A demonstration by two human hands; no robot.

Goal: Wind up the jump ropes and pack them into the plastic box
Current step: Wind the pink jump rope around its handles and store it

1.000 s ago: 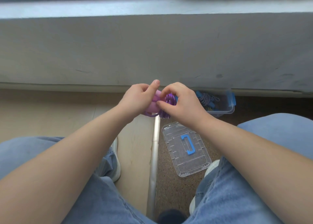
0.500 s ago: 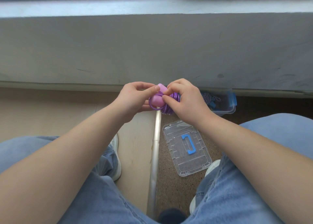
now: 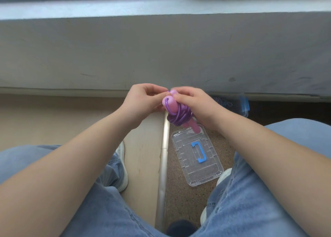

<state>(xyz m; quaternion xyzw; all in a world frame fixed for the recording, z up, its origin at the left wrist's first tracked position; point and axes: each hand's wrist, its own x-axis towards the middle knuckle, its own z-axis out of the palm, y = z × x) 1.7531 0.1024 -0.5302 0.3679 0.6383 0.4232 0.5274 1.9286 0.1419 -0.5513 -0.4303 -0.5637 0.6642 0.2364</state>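
Both hands are raised together above the floor, in front of the knees. By the right hand point(image 3: 198, 108) a bundled jump rope point(image 3: 176, 114) is gripped, the fingers curled closed over the pink handles and the purple cord wound around them; one pink handle end is seen sticking out below the palm. At the upper end of the bundle the left hand point(image 3: 143, 102) is held partly closed, its fingertips pinched against the handle top, where a loop of purple cord is seen.

Behind the right hand, against the foot of the grey wall point(image 3: 161, 48), the clear plastic box point(image 3: 244, 105) with a blue latch is largely hidden; a striped rope is glimpsed inside it. Its transparent lid point(image 3: 197, 154), with a blue handle, is laid flat on the speckled brown floor, just below the bundle. A metal strip point(image 3: 163, 161) is set between that floor and the pale wooden floor on the left. Blue jeans and white shoes are seen at the bottom.
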